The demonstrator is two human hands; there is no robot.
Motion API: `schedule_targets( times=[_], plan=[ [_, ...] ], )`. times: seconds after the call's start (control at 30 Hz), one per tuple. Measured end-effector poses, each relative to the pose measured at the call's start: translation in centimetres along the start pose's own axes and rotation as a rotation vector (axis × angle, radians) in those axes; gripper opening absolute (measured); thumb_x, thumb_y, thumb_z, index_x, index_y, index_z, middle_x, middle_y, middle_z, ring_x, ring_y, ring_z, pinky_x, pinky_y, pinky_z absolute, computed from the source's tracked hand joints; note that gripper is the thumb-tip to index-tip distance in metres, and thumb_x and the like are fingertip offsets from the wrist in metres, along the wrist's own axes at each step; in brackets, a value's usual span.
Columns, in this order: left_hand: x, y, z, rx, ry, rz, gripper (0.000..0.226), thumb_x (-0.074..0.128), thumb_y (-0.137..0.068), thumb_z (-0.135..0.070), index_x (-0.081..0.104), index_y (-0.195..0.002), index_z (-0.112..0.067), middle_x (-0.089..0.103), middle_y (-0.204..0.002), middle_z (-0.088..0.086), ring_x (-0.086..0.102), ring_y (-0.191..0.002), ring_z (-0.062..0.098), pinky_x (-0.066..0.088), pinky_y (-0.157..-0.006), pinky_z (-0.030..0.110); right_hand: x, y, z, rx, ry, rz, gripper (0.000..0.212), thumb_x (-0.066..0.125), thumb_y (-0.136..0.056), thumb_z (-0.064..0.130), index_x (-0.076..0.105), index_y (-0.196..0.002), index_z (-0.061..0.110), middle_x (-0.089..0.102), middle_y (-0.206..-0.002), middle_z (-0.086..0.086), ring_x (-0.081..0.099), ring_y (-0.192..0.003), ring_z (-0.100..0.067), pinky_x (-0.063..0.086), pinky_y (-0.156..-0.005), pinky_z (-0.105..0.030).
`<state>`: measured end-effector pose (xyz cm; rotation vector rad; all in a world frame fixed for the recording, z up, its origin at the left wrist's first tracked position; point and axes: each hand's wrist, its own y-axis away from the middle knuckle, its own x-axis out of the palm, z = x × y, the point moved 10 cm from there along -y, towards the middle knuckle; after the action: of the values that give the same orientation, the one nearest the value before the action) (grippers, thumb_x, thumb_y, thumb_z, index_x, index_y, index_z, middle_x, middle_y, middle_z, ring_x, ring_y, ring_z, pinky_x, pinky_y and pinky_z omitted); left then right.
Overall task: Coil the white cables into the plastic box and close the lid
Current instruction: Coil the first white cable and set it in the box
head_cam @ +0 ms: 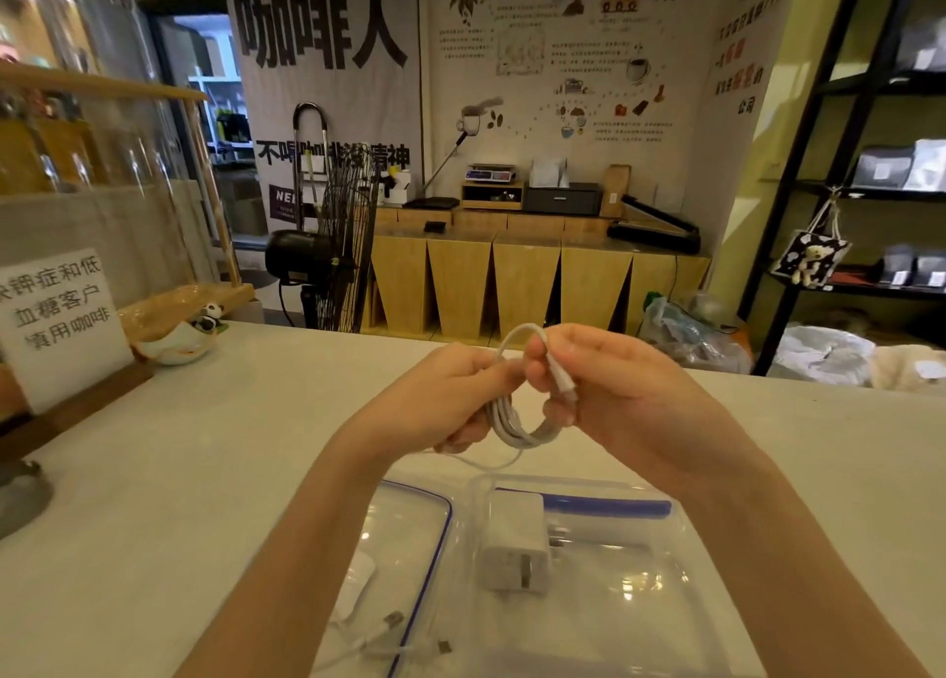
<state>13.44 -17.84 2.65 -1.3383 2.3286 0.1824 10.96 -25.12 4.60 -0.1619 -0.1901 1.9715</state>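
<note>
We see both hands, left hand (450,396) and right hand (614,385), fingers gripping the coiled white cable (512,421) above what seems the plastic box (640,590).

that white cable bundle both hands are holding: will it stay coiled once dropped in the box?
Probably not by itself. The white cable looks thin and floppy: its loops sag between the left hand and right hand, and a loose tail trails below. It seems light, so it may spring open in the plastic box unless tucked beside the charger.
</note>
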Motion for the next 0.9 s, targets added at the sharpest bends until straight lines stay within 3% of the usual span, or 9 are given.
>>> schedule_targets(
  times=[0.07,0.17,0.27,0.4,0.53,0.6,0.67,0.77,0.9],
  plan=[
    [0.3,0.3,-0.1,-0.001,0.002,0.056,0.042,0.041,-0.076,-0.05,0.05,-0.062,-0.011,0.042,-0.035,-0.005,0.033,-0.028,0.008,0.03,-0.034,0.019,-0.5,0.0,0.4,-0.06,0.171,-0.091,0.02,0.055,-0.08,0.029,0.071,-0.085,0.019,0.066,-0.072,0.011,0.056,-0.076,-0.005,0.043,-0.069,-0.022],
    [0.0,0.6,-0.4,0.014,0.113,0.085,0.039,0.041,-0.081,-0.044,0.051,-0.058,-0.014,0.041,-0.036,-0.004,0.032,-0.028,0.008,0.031,-0.033,0.017,-1.3,0.2,1.3,-0.157,0.236,-0.227,0.024,0.06,-0.068,0.036,0.073,-0.083,0.023,0.064,-0.082,0.006,0.056,-0.091,-0.019,0.046,-0.084,-0.034],
    [-0.8,0.8,-1.0,0.071,0.323,0.074,0.035,0.044,-0.084,-0.036,0.054,-0.058,-0.014,0.039,-0.036,-0.004,0.03,-0.027,0.007,0.026,-0.03,0.016,-1.9,0.4,2.3,-0.267,0.256,-0.306,0.025,0.062,-0.061,0.038,0.073,-0.081,0.029,0.058,-0.074,0.013,0.051,-0.087,-0.021,0.046,-0.082,-0.035],
    [-0.9,0.7,-1.6,0.149,0.427,0.051,0.037,0.044,-0.087,-0.034,0.052,-0.059,-0.012,0.038,-0.033,-0.006,0.029,-0.025,0.006,0.025,-0.028,0.015,-2.6,1.5,3.8,-0.46,0.551,-0.498,0.017,0.067,-0.065,0.036,0.07,-0.081,0.035,0.056,-0.066,0.017,0.048,-0.077,-0.01,0.039,-0.069,-0.013],
    [-0.5,0.5,-2.0,0.201,0.438,0.054,0.038,0.04,-0.09,-0.032,0.055,-0.059,-0.016,0.039,-0.033,-0.007,0.03,-0.025,0.005,0.028,-0.029,0.014,-2.7,2.4,3.8,-0.525,0.565,-0.631,0.017,0.076,-0.069,0.019,0.067,-0.082,0.024,0.059,-0.078,0.008,0.058,-0.08,-0.014,0.049,-0.072,-0.017],
    [-0.3,0.5,-2.2,0.216,0.462,0.07,0.039,0.038,-0.09,-0.032,0.055,-0.058,-0.017,0.039,-0.033,-0.007,0.03,-0.025,0.005,0.028,-0.029,0.015,-3.1,1.8,2.7,-0.427,0.385,-0.603,0.023,0.073,-0.072,0.014,0.06,-0.09,0.019,0.065,-0.089,0.002,0.063,-0.086,-0.013,0.055,-0.076,-0.022],
    [-0.2,0.6,-2.5,0.232,0.481,0.082,0.044,0.038,-0.093,-0.034,0.059,-0.058,-0.018,0.038,-0.033,-0.007,0.029,-0.025,0.005,0.026,-0.029,0.015,-2.5,0.6,1.7,-0.299,0.237,-0.43,0.025,0.065,-0.079,0.013,0.059,-0.103,0.015,0.069,-0.095,0.001,0.067,-0.088,-0.011,0.056,-0.076,-0.023],
    [0.0,0.7,-2.8,0.252,0.484,0.098,0.04,0.04,-0.089,-0.035,0.062,-0.06,-0.02,0.04,-0.034,-0.007,0.029,-0.026,0.004,0.027,-0.029,0.014,-0.9,-0.3,1.1,-0.236,0.223,-0.204,0.02,0.051,-0.088,0.013,0.062,-0.105,0.016,0.069,-0.078,0.011,0.065,-0.074,-0.005,0.052,-0.068,-0.017],
    [-0.3,0.5,-2.2,0.221,0.556,0.073,0.04,0.037,-0.091,-0.031,0.054,-0.059,-0.014,0.038,-0.032,-0.008,0.029,-0.024,0.004,0.025,-0.028,0.014,-0.5,-0.2,1.0,-0.219,0.3,-0.215,0.022,0.044,-0.088,0.033,0.061,-0.096,0.022,0.054,-0.056,0.019,0.048,-0.057,0.002,0.042,-0.055,-0.011]
  ],
)
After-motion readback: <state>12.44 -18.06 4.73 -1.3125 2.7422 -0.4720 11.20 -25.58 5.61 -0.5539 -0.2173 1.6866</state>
